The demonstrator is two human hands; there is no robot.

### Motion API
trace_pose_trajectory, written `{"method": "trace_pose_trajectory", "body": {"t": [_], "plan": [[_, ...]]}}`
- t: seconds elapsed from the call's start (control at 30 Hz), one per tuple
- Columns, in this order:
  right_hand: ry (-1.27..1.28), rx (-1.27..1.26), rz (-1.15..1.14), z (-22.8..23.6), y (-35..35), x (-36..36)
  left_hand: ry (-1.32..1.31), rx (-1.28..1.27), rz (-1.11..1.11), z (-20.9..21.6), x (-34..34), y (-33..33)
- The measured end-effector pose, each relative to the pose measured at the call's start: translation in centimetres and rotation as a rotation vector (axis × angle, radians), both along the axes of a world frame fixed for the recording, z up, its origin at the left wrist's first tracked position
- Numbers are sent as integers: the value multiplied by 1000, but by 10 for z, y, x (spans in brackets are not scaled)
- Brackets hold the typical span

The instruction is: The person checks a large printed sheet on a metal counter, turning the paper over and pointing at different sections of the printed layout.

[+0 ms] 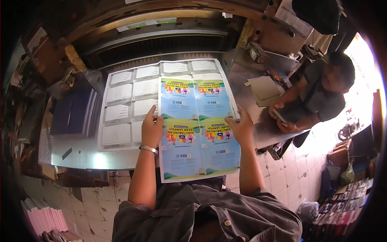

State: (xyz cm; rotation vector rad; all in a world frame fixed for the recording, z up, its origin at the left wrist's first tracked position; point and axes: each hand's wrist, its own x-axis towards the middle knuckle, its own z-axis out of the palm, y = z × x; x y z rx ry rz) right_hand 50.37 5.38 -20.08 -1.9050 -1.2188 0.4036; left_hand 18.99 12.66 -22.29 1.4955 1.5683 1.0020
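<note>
A colourful printed sheet (180, 105), blue and green with several repeated panels, hangs over the front edge of the metal table. My left hand (152, 128) grips its left edge, with the thumb against the margin. Along the right edge, my right hand (243, 126) closes on the same sheet, its thumb lying over the print. Whether it is one sheet or several together I cannot tell. Beyond it lie large white sheets (118, 93) printed with grey-framed boxes, flat on the table and partly covered by the coloured sheet.
The metal table (96, 158) runs up to a dark machine (161, 40) with a wide slot. Dark blue sheets (74, 111) lie at left. At right a person (326, 86) holds a phone (279, 116) beside beige papers (263, 91). Pink stacks (44, 215) stand on the floor.
</note>
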Motion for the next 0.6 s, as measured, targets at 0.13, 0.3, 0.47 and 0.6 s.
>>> {"method": "trace_pose_trajectory", "body": {"t": [0.13, 0.3, 0.47, 0.6], "plan": [[10, 7, 7, -22, 8, 29, -592, -11, -55, 4, -1, -4], [386, -6, 178, -24, 17, 26, -1104, 74, -177, 21, 3, -7], [480, -101, 288, -5, 30, 11, -1328, 164, -369, 36, -11, -17], [680, -138, 375, 14, 27, -14, -1380, 180, -398, 40, -20, -17]]}}
